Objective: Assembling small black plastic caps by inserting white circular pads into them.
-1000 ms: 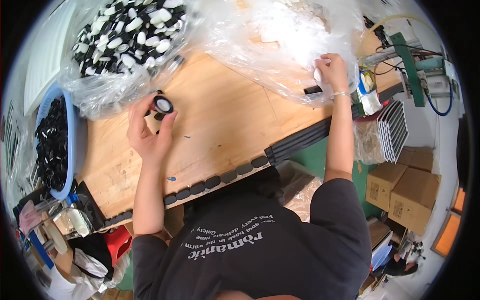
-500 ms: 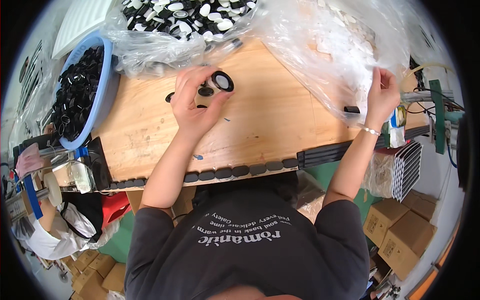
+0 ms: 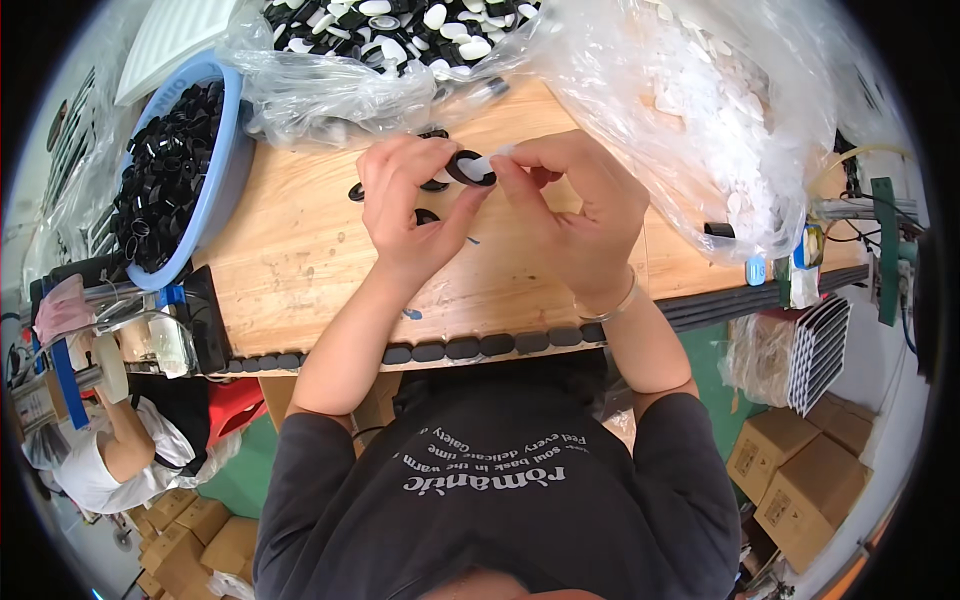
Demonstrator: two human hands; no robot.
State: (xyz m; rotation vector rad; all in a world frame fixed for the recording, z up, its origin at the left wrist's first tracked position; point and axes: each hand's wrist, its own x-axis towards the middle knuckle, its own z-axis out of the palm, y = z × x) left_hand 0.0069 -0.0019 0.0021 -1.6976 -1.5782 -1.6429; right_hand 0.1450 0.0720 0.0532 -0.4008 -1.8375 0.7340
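While the left hand (image 3: 405, 200) grips a black oval ring (image 3: 480, 183) by its side, the right hand (image 3: 580, 205) pinches a white piece (image 3: 480, 167) at its opening, above the wooden tabletop (image 3: 300, 240), well in from the near edge. Both seem light, stiff and slippery, best held by their rims. Pale lettering crosses the dark T-shirt (image 3: 500, 540); a cardboard box (image 3: 812, 490) bears printing.

It's a charcoal T-shirt (image 3: 500, 545), pale lettering (image 3: 485, 481) running across it, short sleeves (image 3: 312, 480) either side, and beyond the shirt's right cuff (image 3: 668, 396), a slim pale bracelet (image 3: 612, 310) circles the right wrist (image 3: 600, 296)!
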